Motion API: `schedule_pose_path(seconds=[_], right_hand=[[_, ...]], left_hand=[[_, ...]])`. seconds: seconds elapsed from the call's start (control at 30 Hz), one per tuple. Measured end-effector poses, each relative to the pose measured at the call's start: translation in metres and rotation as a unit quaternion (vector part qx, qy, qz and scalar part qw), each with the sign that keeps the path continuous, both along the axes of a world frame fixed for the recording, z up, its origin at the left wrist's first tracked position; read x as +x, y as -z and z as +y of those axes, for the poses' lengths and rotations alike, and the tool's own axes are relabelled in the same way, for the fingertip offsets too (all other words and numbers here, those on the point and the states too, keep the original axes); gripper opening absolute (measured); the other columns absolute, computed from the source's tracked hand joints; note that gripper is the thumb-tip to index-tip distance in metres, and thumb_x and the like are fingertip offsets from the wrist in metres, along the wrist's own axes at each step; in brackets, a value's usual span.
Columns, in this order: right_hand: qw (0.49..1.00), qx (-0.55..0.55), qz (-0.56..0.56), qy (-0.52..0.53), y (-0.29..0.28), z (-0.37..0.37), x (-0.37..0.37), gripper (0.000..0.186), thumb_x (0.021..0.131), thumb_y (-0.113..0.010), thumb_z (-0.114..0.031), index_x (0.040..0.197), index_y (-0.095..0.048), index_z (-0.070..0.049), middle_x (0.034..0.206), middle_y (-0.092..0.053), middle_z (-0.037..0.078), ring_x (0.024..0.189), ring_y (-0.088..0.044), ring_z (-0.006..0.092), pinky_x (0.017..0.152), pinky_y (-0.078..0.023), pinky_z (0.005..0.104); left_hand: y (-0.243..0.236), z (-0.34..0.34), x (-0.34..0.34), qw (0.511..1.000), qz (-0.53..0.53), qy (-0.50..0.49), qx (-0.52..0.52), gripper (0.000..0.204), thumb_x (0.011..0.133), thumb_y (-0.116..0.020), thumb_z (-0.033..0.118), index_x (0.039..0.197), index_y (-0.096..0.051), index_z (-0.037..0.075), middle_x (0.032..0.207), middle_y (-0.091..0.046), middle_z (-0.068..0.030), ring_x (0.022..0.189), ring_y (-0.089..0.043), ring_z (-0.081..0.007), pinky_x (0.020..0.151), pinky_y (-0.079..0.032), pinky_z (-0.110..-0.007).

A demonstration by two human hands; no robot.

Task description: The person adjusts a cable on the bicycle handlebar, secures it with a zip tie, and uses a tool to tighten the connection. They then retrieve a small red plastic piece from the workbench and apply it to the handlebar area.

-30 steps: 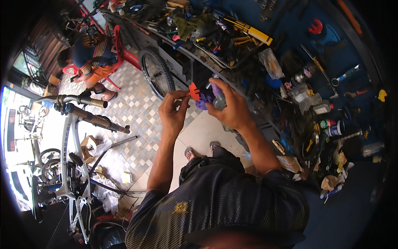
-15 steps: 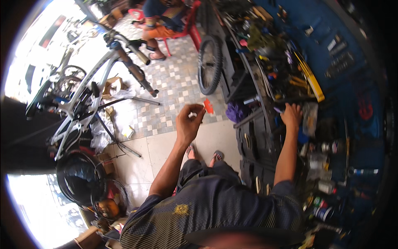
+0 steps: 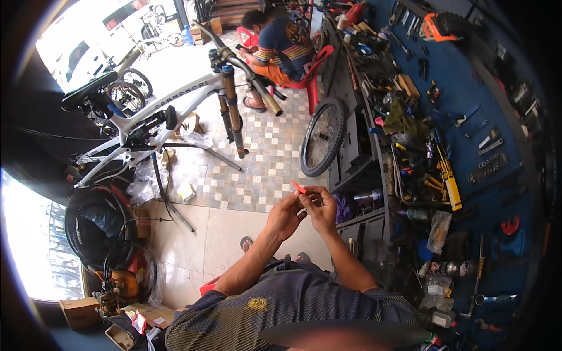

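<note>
A small, flat orange-red piece [image 3: 298,187] sticks up between my fingertips in front of my body; its kind is too small to make out. My left hand [image 3: 284,217] pinches it from the left side. From the right, my right hand [image 3: 321,212] is closed with bent fingers against the same piece, its fingertips meeting those of the left. Both hands are over the floor, apart from the workbench.
Left stands a white bicycle frame [image 3: 170,105] with fork and no front wheel. A bicycle wheel [image 3: 324,137] leans on the dark cabinet. The workbench at right is crowded with tools, including a yellow-edged long tool [image 3: 449,178]. A seated person [image 3: 284,44] is ahead.
My right hand has left the bench and come over to my left hand, where both now hold the orange-red piece. The view has shifted, showing more of the room ahead.
</note>
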State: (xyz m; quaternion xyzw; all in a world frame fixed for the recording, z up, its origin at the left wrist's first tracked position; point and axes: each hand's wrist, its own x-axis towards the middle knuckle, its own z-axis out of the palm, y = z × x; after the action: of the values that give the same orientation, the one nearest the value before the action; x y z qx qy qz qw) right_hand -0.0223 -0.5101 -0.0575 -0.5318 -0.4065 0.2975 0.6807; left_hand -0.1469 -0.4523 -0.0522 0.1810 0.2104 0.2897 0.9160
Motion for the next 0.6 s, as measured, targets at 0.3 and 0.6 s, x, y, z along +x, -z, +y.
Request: schedule_pose_path(seconds=[0.3,0.6], right_hand=[[0.967,0.056,-0.246,0.018,-0.016,0.092,-0.12,0.018,0.088,-0.081,-0.008,0.106,-0.076,-0.005,0.1,-0.066,0.007,0.077,-0.065,0.0135,0.063,-0.052,0.0265],[0.941,0.086,-0.284,-0.162,-0.004,0.186,-0.262,0.019,0.087,-0.079,-0.005,0.106,-0.075,-0.006,0.096,-0.066,0.01,0.078,-0.069,0.0235,0.066,-0.058,0.0323]], left_hand=[[-0.001,0.083,-0.128,0.995,0.039,-0.09,-0.01,0.021,0.099,-0.068,0.026,0.107,-0.069,0.006,0.111,-0.069,-0.0067,0.102,-0.063,-0.0197,0.086,-0.046,-0.039],[0.02,0.127,-0.297,0.965,0.1,-0.244,-0.003,0.018,0.101,-0.065,0.02,0.108,-0.071,0.004,0.105,-0.071,-0.0047,0.097,-0.065,-0.0168,0.082,-0.05,-0.039]])
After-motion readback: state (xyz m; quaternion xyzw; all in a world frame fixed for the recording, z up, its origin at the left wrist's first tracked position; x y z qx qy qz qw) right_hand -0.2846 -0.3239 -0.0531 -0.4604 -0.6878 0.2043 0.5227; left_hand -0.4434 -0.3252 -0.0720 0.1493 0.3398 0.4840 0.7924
